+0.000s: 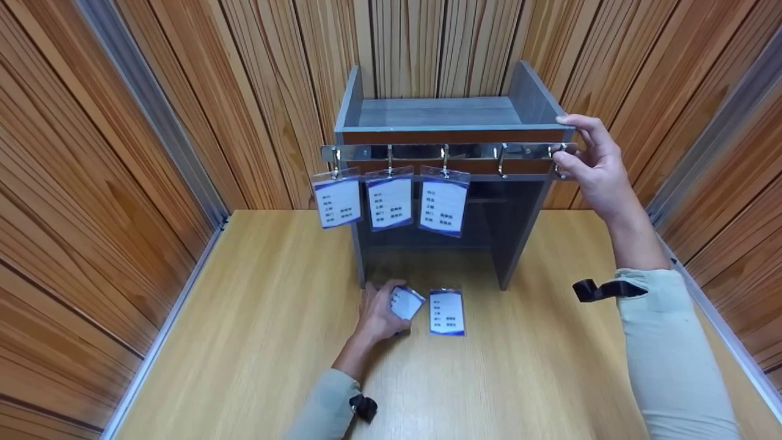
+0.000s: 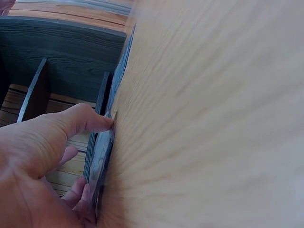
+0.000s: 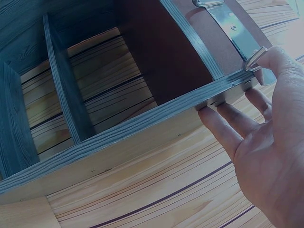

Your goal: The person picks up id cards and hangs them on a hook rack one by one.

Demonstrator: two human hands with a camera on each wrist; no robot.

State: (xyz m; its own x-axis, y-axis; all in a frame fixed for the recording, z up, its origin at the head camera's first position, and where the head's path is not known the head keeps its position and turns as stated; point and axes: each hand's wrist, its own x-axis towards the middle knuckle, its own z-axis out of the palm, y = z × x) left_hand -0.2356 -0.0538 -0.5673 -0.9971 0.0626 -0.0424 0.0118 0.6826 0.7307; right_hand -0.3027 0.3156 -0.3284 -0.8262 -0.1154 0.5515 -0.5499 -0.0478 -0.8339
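Note:
Low on the table, my left hand (image 1: 380, 313) pinches a name badge (image 1: 406, 302) in a clear sleeve, tilted near the shelf's foot. In the left wrist view the thumb (image 2: 97, 122) presses the badge's edge, close to the tabletop. A second badge (image 1: 446, 312) lies flat just to the right. My right hand (image 1: 597, 165) grips the right end of a metal hook rail (image 1: 476, 151); its thumb is at the last hook, and other fingers (image 3: 221, 128) touch the shelf's outer side. Three badges hang from the left hooks: one (image 1: 337, 198), another (image 1: 390, 198) and a third (image 1: 444, 201).
The grey shelf (image 1: 519, 238) stands upright on the wooden table (image 1: 256, 342), against the back wall (image 1: 440, 49). Wood-patterned walls also flank the table at left and right. Black straps hang at both cuffs.

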